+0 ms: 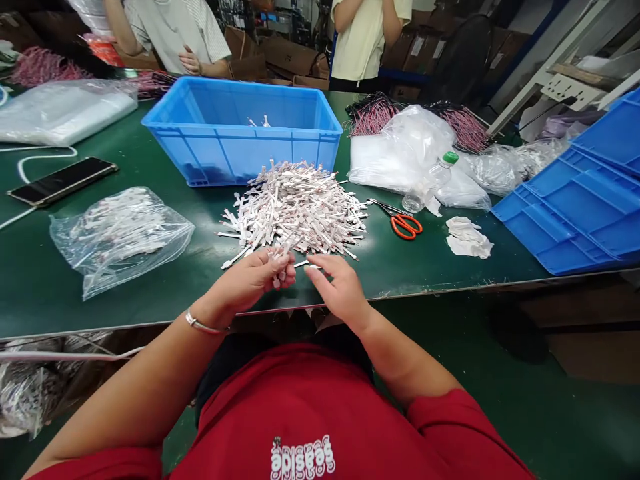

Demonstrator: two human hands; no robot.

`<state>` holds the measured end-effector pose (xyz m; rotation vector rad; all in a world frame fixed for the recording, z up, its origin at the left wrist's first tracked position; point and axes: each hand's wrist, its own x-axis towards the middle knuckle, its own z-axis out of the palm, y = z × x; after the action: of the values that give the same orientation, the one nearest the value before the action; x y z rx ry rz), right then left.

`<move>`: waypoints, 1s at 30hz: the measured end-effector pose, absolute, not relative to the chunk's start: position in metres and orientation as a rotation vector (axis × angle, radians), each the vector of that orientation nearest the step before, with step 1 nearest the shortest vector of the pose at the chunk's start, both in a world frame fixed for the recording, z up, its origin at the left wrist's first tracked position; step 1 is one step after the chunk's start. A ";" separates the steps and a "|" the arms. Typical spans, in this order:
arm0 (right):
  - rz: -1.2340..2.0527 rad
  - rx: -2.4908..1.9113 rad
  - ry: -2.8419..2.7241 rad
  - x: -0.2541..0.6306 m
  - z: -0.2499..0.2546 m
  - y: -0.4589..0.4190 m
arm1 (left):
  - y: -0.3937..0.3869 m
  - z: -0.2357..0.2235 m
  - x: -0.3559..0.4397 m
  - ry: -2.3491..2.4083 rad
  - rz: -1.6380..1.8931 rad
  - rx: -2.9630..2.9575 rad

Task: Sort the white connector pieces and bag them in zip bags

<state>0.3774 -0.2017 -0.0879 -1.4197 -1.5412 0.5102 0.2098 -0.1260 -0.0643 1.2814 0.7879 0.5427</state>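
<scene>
My left hand (255, 277), with a silver bangle at its wrist, is closed round a small bunch of short white connector cables (278, 263). Just to its right, my right hand (340, 287) has thumb and index finger brought together on one white connector cable (301, 264) that points towards the bunch. Part of that piece is hidden by the fingertips. Both hands are above the front edge of the green table (200, 293). Right behind them lies a large loose pile of the same white cables (305, 210).
Behind the pile stands a blue bin (240, 150). A clear bag of white cables (125, 230) and a phone (63, 181) lie left. To the right are orange-handled scissors (406, 225), a plastic bottle (430, 183), crumpled tissue (469, 237) and tilted blue bins (575, 207). Two people are across the table.
</scene>
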 end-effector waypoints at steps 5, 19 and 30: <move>1.529 -1.053 -1.191 0.357 -0.073 -0.190 | -0.146 -0.070 0.204 0.611 0.426 0.973; 1.459 -1.090 -0.716 0.357 -0.073 -0.177 | -0.163 -0.067 0.193 0.773 0.535 0.562; 1.751 -1.170 -1.187 0.352 -0.078 -0.178 | -0.144 -0.072 0.195 0.848 0.587 1.259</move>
<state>0.3516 -0.1778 -0.0781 -1.1699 -1.1870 1.7514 0.1950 -0.1439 -0.0723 1.2590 0.8481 0.5872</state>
